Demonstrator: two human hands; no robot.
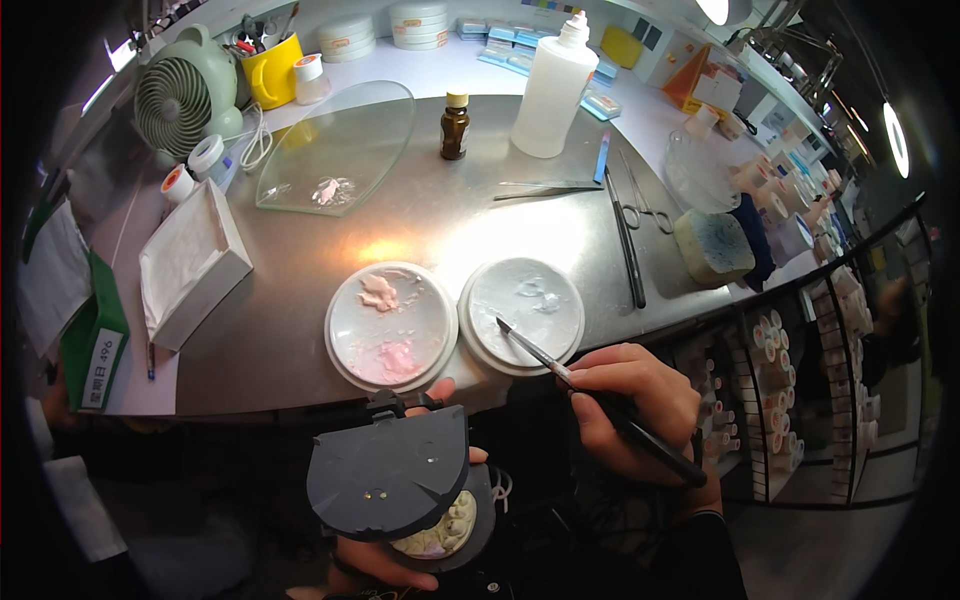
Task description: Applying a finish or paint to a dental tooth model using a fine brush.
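Note:
My right hand is closed round a thin dark-handled brush. Its tip touches the white material inside the right round dish. In my left hand, below the table edge, sits a dark grey hinged dental articulator, its upper plate tilted up. A cream tooth model with a pinkish patch shows under that plate, and the plate hides part of it. Fingertips of the left hand show at the articulator's hinge end and side. Left of the brush, another round dish holds peach and pink paste.
Behind the dishes stand a brown bottle and a white squeeze bottle. A glass slab, a white box and a fan are on the left. Tweezers, scissors and a sponge lie right.

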